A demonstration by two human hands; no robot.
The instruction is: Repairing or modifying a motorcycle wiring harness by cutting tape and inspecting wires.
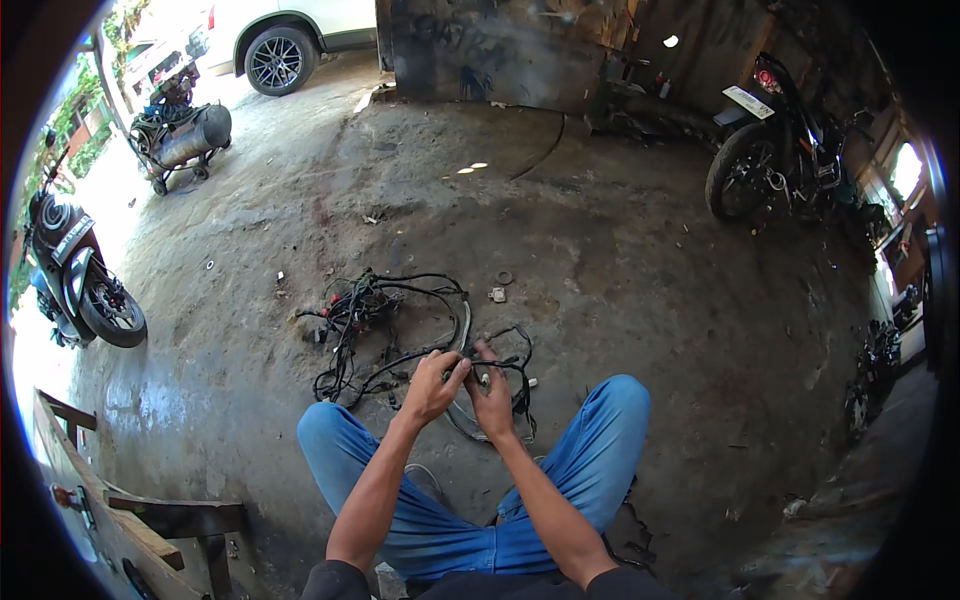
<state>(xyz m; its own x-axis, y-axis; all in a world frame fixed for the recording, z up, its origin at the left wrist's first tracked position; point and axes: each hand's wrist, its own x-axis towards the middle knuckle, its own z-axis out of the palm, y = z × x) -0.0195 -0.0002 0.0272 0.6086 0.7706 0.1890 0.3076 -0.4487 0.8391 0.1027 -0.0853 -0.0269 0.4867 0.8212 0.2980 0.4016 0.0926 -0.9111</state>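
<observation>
A black wiring harness (362,312) lies in loops on the concrete floor ahead of my knees, its thickest tangle at the left with a few red bits among the wires. Pinched between the fingers of my left hand (432,388) is a strand of this harness. My right hand (492,405) is closed round the same strand just beside it, thumb near the left fingertips; its fingers are slightly blurred. From there, thinner black branches with small connectors, one of them white (532,382), trail off to the right. A grey-sleeved length curves past and under my hands.
Beyond the harness lie a small pale block (497,295) and a ring (504,277). Motorcycles stand at left (85,265) and far right (745,170). An air compressor (185,138) and a white car (300,30) are farther back. A wooden bench (120,510) is at lower left.
</observation>
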